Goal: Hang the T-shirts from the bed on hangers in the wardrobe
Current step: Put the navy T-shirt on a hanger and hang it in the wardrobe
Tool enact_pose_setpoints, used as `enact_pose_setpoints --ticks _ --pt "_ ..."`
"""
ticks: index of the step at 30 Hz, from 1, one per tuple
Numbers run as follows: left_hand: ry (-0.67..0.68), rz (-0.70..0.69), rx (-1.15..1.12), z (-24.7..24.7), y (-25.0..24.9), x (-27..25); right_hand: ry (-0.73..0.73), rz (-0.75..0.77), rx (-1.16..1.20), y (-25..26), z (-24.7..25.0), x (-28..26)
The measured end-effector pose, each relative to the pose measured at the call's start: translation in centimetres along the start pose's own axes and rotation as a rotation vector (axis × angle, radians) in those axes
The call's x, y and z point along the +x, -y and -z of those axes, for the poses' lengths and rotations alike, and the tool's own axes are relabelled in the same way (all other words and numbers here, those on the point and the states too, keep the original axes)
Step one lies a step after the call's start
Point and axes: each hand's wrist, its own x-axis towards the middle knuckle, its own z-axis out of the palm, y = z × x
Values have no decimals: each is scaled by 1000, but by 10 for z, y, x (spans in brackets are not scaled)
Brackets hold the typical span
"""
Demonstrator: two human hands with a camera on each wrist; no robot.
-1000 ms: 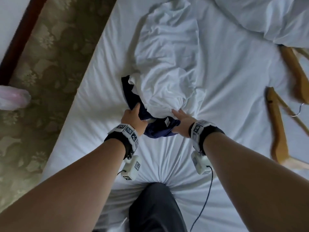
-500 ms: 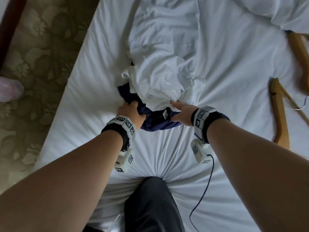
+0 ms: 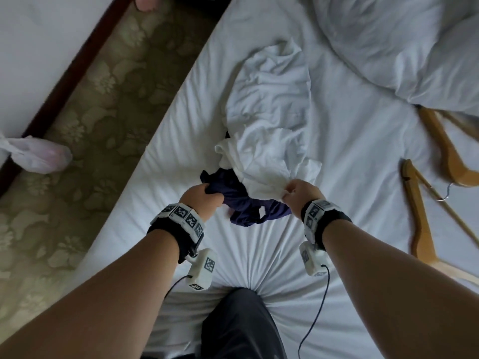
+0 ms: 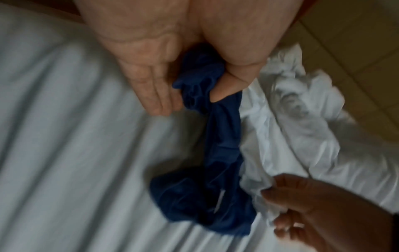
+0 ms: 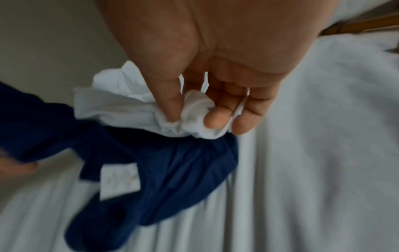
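A crumpled white T-shirt (image 3: pixel 269 120) lies on the bed over a navy T-shirt (image 3: pixel 248 206). My left hand (image 3: pixel 204 195) grips a bunched edge of the navy T-shirt (image 4: pixel 207 95) between thumb and fingers. My right hand (image 3: pixel 298 193) pinches the near edge of the white T-shirt (image 5: pixel 194 109), lifted just above the navy T-shirt (image 5: pixel 164 163), whose white label faces up. Two wooden hangers (image 3: pixel 420 211) lie on the sheet to the right.
The bed (image 3: pixel 350 156) has a white sheet, with a pillow (image 3: pixel 404 45) at the far right. Patterned carpet (image 3: pixel 108 104) runs along the bed's left side, with a plastic bag (image 3: pixel 39 154) on it. My dark trouser knee (image 3: pixel 241 325) presses into the mattress's near edge.
Both hands have closed on cloth and lifted: the left now bunches the navy shirt, the right pinches the white shirt's edge. The head view has swung so more floor shows on the left.
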Motion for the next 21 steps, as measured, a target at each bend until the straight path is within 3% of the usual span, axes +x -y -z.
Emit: enact_pose_setpoints --ticks 4,7,11,14,18,21 --pt "-75 -66 -216 43 -13 -36 -110 -55 217 24 34 -19" --pt "-83 -109 -403 68 -16 -64 -174 -149 702 53 80 -40" --pt "-66 -176 -792 100 -13 -105 -574 -49 1079 85 164 -88" --pt "-14 -284 -912 127 -10 -149 -807 34 1069 98 209 -139" --pt "54 -480 -960 163 2 -219 -733 66 648 128 198 -230" --pt "100 -619 -971 185 12 -277 -443 175 609 160 138 -303"
